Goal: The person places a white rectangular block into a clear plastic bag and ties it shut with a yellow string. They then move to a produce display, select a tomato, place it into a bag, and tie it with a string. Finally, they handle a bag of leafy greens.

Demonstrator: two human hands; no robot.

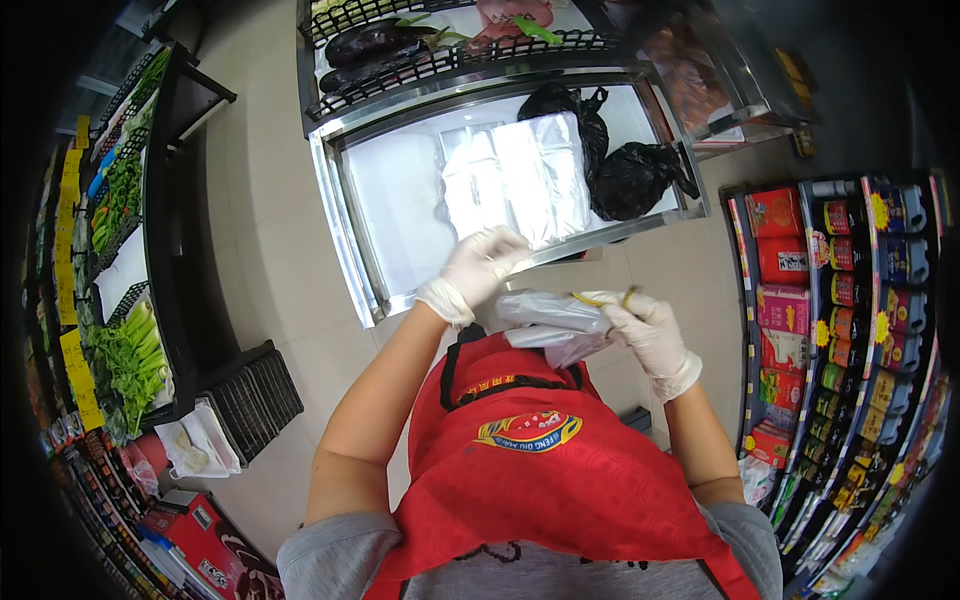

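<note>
My right hand (651,341), in a white glove, grips the end of a bundle of clear plastic bags (551,319) in front of the apron. A thin yellow band (592,300) loops by its fingers. My left hand (480,274), also gloved, is over the near rim of a metal-framed tray (345,247), its fingers curled; whether anything is pinched in them is unclear. Just beyond the left fingers, a stack of clear plastic packs (517,180) lies in the tray, bright with glare. Black plastic bags, one of them knotted (637,180), sit at the tray's right end.
Behind the tray, a black mesh-edged bin holds eggplants (375,45). Vegetable shelves with celery (135,360) line the left, above stacked black crates (251,401). Shelves of packaged goods (780,307) stand at right. A red box (214,547) is at lower left.
</note>
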